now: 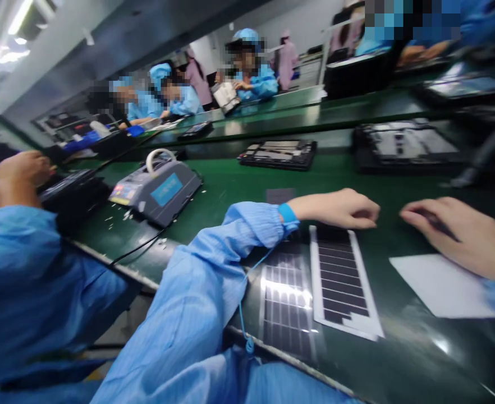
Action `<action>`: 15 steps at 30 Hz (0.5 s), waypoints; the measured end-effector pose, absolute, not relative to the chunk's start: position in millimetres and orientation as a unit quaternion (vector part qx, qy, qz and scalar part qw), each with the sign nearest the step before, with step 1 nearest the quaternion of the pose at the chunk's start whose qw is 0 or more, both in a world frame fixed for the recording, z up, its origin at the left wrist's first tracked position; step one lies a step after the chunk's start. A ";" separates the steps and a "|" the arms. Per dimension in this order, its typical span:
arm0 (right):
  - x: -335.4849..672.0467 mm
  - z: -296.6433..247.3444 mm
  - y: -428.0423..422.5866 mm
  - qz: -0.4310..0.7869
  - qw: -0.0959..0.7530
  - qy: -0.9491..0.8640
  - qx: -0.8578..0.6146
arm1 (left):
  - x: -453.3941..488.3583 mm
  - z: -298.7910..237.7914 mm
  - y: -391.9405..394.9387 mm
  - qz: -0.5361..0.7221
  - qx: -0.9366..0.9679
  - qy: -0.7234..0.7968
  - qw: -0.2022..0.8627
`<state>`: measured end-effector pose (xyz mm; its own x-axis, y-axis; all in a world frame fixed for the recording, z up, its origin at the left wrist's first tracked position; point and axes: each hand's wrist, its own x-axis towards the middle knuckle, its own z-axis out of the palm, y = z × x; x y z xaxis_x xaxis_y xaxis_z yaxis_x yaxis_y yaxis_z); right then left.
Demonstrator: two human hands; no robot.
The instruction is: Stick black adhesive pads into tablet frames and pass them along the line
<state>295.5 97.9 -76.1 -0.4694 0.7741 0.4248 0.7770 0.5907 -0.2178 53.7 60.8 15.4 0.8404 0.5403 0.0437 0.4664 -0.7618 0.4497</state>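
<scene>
My left hand [335, 209] lies palm down on the green mat, fingers curled, just above the top edge of a white-backed sheet of dark ribbed strips [340, 280]. The curled fingers hide whether it holds anything. A similar glossy dark ribbed sheet [285, 303] lies under my left forearm. My right hand [453, 238] grips a slim dark tool [439, 224], perhaps a pen, above a white sheet of paper [441, 286]. A blue wrist strap [287, 213] circles my left wrist, with a thin blue coiled cord [243, 314] hanging from it.
Green matting [230, 185] covers the bench. A grey tape dispenser [157, 188] stands left, with scraps around it. Black trays holding device housings [276, 154] lie ahead. A co-worker's hand [22, 178] rests far left; other blue-smocked workers sit across the bench.
</scene>
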 end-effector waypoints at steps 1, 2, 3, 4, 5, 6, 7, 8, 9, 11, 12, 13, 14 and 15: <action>287.2 -66.2 87.5 0.012 0.264 -0.861 -0.435 | 52.9 17.5 65.6 0.107 0.932 0.285 0.198; 280.4 -58.9 80.9 0.020 0.278 -0.858 -0.432 | 52.7 19.6 73.7 0.138 0.919 0.318 0.189; 275.5 -53.9 77.7 0.036 0.275 -0.859 -0.431 | 53.9 21.2 85.1 0.172 0.894 0.367 0.191; 272.5 -51.1 76.8 0.049 0.274 -0.857 -0.434 | 57.0 22.2 99.3 0.199 0.861 0.422 0.204; 271.2 -49.9 77.3 0.059 0.274 -0.854 -0.437 | 62.2 22.1 115.5 0.222 0.824 0.474 0.219; 271.0 -49.7 78.2 0.067 0.276 -0.852 -0.440 | 69.4 20.7 132.3 0.234 0.801 0.503 0.225; 271.3 -49.9 78.9 0.073 0.279 -0.849 -0.443 | 78.2 18.1 148.9 0.241 0.783 0.526 0.231; 271.8 -50.2 79.2 0.077 0.281 -0.847 -0.445 | 87.7 14.5 164.2 0.246 0.766 0.546 0.233; 272.2 -50.1 79.1 0.082 0.282 -0.845 -0.447 | 97.1 10.0 177.8 0.249 0.753 0.564 0.231; 272.2 -49.1 78.3 0.094 0.280 -0.843 -0.450 | 112.8 0.4 198.7 0.251 0.716 0.612 0.224; 272.0 -48.3 77.9 0.099 0.279 -0.842 -0.450 | 118.1 -4.2 206.0 0.250 0.697 0.636 0.216; 271.8 -47.5 77.7 0.103 0.279 -0.843 -0.449 | 121.4 -8.0 211.2 0.248 0.679 0.659 0.208; 271.6 -47.0 77.5 0.107 0.279 -0.843 -0.447 | 122.5 -11.1 214.8 0.247 0.661 0.680 0.199; 271.6 -46.7 77.2 0.109 0.280 -0.844 -0.445 | 121.5 -13.3 217.1 0.245 0.645 0.699 0.190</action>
<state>271.6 77.2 -46.7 -0.4471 0.8116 0.3760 0.6897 0.5805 -0.4327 121.5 217.1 -13.3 -0.0970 0.9940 0.0509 0.8074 0.0487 0.5880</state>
